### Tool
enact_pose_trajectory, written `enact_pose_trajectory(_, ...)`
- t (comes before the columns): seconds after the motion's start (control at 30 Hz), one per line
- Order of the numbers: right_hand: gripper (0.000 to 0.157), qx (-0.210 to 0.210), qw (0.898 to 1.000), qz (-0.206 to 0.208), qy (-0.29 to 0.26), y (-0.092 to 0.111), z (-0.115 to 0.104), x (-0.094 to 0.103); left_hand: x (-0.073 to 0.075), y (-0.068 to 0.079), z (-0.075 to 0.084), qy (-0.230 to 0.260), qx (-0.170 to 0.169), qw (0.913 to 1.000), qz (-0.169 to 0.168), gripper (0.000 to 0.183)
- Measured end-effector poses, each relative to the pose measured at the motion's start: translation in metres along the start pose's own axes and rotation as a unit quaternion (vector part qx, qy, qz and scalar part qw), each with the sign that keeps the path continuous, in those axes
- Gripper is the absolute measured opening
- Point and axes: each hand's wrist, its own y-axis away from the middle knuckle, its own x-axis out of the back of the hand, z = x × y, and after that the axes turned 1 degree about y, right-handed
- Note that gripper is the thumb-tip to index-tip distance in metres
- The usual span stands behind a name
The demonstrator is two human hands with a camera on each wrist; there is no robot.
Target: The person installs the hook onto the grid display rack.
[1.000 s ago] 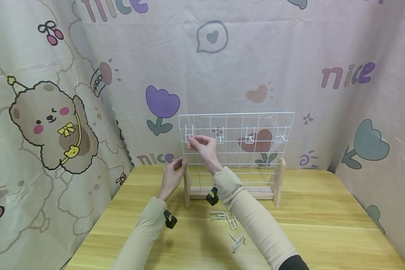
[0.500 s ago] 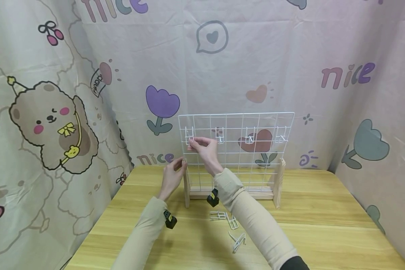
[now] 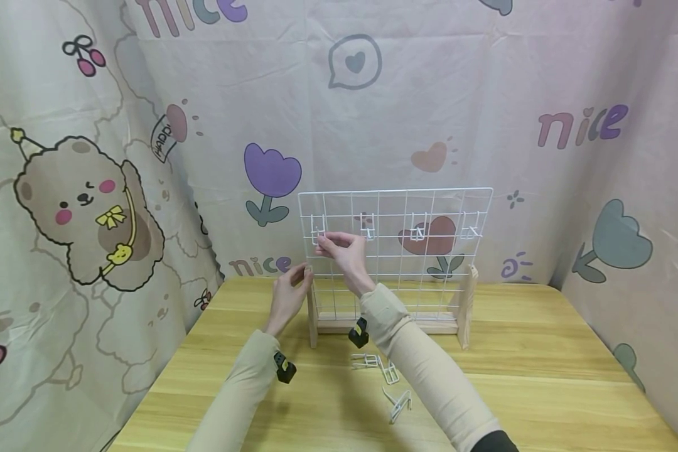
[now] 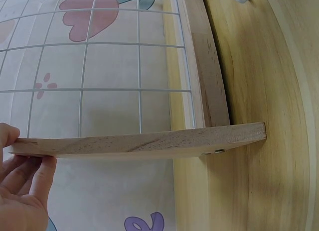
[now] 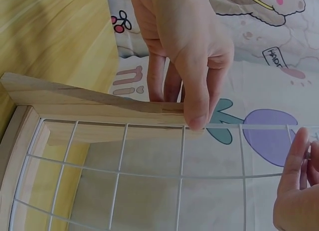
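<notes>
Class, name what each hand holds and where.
The left hand grips a wooden post near its top; the right hand pinches a white hook by its lower part.

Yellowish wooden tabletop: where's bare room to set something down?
Tabletop: bare right of the beige right sleeve and left of the beige left sleeve; crowded between them, where loose white wire hooks lie before the white wire rack.

The person's left arm (image 3: 234, 389) and right arm (image 3: 429, 370) both reach forward. I see the left hand (image 3: 288, 294) down low, thumb and fingers pinching. The right hand (image 3: 346, 254) is higher, pinching too, and its arm slants over to the left.
</notes>
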Motion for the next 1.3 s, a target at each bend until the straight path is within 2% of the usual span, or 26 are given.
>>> enact_pose_trajectory(0.2,0.028,0.002,1.000,-0.006,0.016,0.003,0.003,0.003,-0.001,0.001,-0.002,-0.004,-0.010,0.9999,0.006,0.041)
enact_pose_trajectory(0.37,0.028,0.005,0.999,-0.010,0.037,0.007,0.007,0.010,-0.001,0.002,-0.002,0.000,-0.002,1.0000,0.009,0.040)
enact_pose_trajectory(0.57,0.026,0.003,0.998,-0.012,0.066,0.020,0.008,0.029,-0.001,0.003,-0.004,-0.001,0.002,0.9999,0.011,0.040)
enact_pose_trajectory(0.63,0.027,0.000,0.996,-0.026,0.083,0.028,0.009,0.039,-0.001,0.003,-0.004,0.002,0.003,1.0000,0.009,0.039)
enact_pose_trajectory(0.77,0.031,-0.009,0.990,-0.075,0.118,0.047,0.012,0.068,-0.001,0.003,-0.005,0.005,0.006,1.0000,0.003,0.039)
enact_pose_trajectory(0.93,0.035,-0.005,0.981,-0.141,0.130,0.075,0.023,0.120,-0.001,0.002,-0.005,0.005,0.005,1.0000,-0.003,0.040)
enact_pose_trajectory(1.13,0.036,-0.008,0.975,-0.156,0.159,0.103,0.040,0.185,0.000,0.001,-0.004,0.004,0.004,1.0000,-0.008,0.041)
enact_pose_trajectory(1.3,0.027,-0.031,0.968,-0.167,0.184,0.119,0.053,0.221,0.000,0.000,-0.004,0.011,0.008,0.9999,-0.007,0.042)
